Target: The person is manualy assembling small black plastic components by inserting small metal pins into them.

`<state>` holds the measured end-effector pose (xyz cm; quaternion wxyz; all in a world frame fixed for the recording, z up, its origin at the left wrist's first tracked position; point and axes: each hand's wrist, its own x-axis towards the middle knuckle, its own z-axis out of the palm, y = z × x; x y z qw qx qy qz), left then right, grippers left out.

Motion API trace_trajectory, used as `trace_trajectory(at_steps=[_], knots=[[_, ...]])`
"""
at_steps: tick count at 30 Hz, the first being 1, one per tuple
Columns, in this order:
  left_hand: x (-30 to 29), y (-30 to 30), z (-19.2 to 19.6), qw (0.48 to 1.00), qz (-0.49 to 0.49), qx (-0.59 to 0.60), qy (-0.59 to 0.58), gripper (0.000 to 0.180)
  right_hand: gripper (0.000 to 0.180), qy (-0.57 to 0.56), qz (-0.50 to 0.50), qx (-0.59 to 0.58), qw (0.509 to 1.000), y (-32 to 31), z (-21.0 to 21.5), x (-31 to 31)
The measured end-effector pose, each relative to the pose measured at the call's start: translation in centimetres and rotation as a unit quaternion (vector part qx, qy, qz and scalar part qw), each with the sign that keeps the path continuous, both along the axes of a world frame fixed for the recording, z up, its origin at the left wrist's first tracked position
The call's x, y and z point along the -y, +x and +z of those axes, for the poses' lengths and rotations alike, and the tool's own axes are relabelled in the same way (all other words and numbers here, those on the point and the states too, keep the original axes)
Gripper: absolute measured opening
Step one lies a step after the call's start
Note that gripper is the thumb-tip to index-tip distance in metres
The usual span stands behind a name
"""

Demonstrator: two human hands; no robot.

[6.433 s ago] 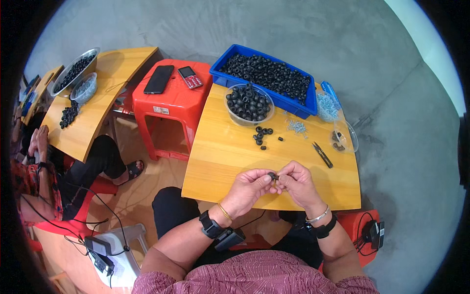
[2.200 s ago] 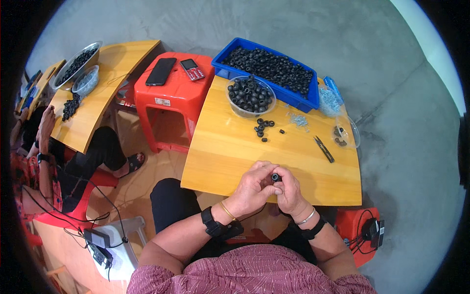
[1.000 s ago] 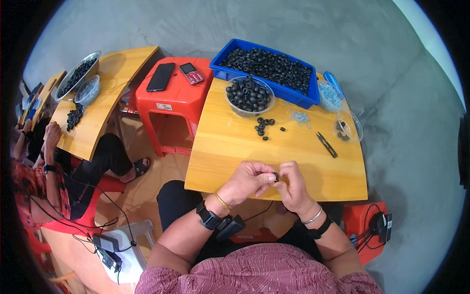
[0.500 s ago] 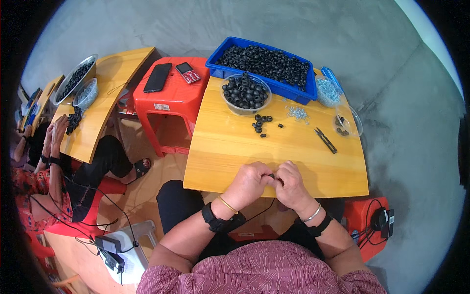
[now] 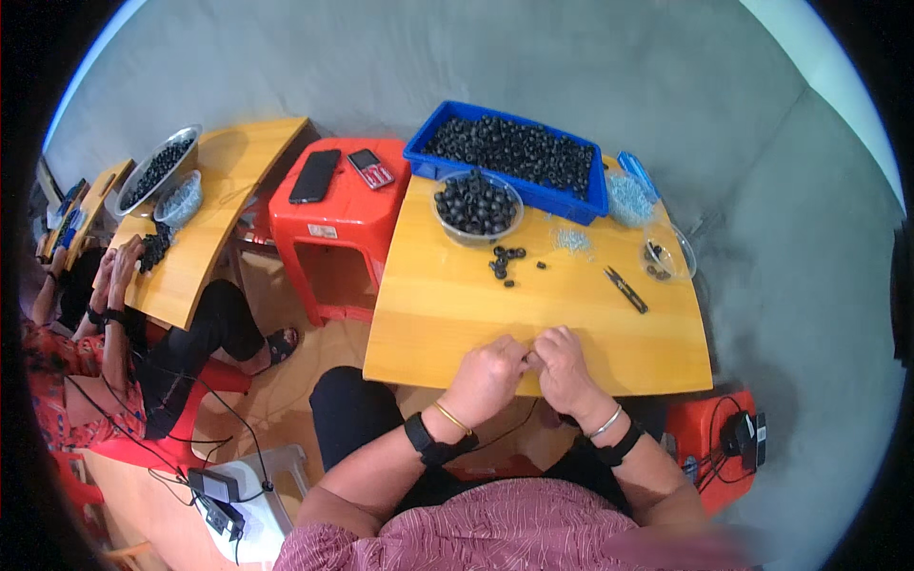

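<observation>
My left hand [image 5: 484, 379] and my right hand [image 5: 567, 369] meet over the near edge of the wooden table [image 5: 428, 324], fingertips pinched together. Half a second ago a small black piece showed at my left fingertips; now the fingers hide nearly all of it. Whatever my right fingers pinch is hidden. Ahead lies a small cluster of black ring-like pieces [image 5: 501, 270], with one single black piece [image 5: 542, 265] beside it. Farther right are a scatter of small silvery parts [image 5: 572, 240] and black-handled thread snips [image 5: 626, 290].
A blue tray [image 5: 411, 158] and a clear bowl [image 5: 440, 225], both full of black pieces, stand at the back. A tub of silvery parts [image 5: 630, 202] and a clear container [image 5: 682, 259] are at right. Two phones lie on a red stool [image 5: 347, 214]. A co-worker sits left.
The view has shifted, so the table sits lower in the picture. My hands stay together, and the black piece seen between them before is now covered by my fingers.
</observation>
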<state>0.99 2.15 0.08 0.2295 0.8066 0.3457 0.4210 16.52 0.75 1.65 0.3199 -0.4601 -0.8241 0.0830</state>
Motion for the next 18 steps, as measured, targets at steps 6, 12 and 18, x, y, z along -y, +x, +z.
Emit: trace_trajectory(at_steps=[6, 12, 18], knots=[[0.3, -0.1, 0.8, 0.999, 0.024, -0.028, 0.029, 0.011, 0.003, -0.017, -0.032, 0.042, 0.998, -0.8, 0.7, 0.2], [0.2, 0.2, 0.8, 0.998, 0.031, -0.044, 0.037, 0.007, 0.005, -0.033, -0.051, 0.065, 0.996, -0.9, 1.2, 0.4], [0.3, 0.1, 1.0, 0.995, 0.044, -0.07, 0.046, 0.009, 0.005, -0.043, -0.063, 0.107, 0.991, -1.1, 1.4, 0.6]])
